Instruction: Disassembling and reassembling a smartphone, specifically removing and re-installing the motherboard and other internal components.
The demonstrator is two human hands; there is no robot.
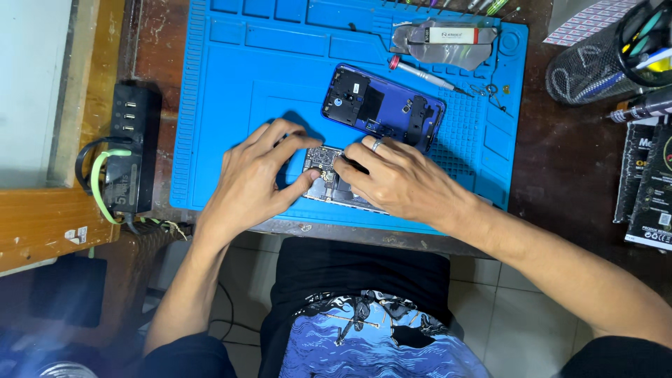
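An opened phone body (330, 183) with its circuit board exposed lies near the front edge of a blue repair mat (231, 91). My left hand (255, 175) grips its left end, thumb and fingers pinching the board area. My right hand (399, 178), a ring on one finger, presses on the phone's right part and hides most of it. Just beyond my hands lies the phone's purple back cover (383, 106), inner side up.
A screwdriver (427, 73) and a silvery pouch (448, 40) lie at the mat's far side, with small screws (490, 91) to their right. A black charger block (129, 150) sits left. A mesh tool holder (609, 59) and black boxes (647, 189) stand right.
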